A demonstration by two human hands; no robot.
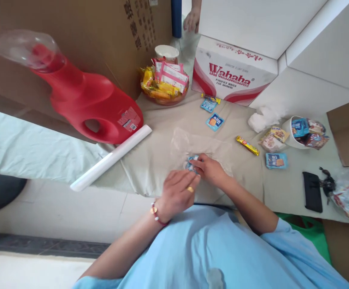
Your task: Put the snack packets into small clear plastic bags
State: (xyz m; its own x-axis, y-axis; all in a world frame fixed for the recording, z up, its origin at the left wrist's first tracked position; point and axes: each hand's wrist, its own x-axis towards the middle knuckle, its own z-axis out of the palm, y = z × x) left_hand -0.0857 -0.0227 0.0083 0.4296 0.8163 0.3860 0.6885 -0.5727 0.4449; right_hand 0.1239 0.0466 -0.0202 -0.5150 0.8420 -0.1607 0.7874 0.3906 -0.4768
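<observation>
In front of my body, both hands meet over a small blue snack packet [193, 163], partly covered by fingers. My right hand [212, 170] pinches it from the right with thumb and forefinger. From the left my left hand [180, 188], wearing a gold ring and a beaded bracelet, closes its fingers at the packet's near edge; its thumb is hidden. Beneath them lies a clear plastic sheet or bag [182, 140]. Beyond it are two blue snack packets, a farther one [208, 105] and a nearer one [215, 121]. A yellow wrapped bar [247, 145] rests to the right.
At left are a big red jug [96, 100] and a white roll [111, 158]. Behind stand a snack bowl [165, 98] and a Wahaha carton [231, 72]. To the right are a white snack cup [291, 134] and a black phone [312, 192]. Another person's hand [192, 20] shows at the top.
</observation>
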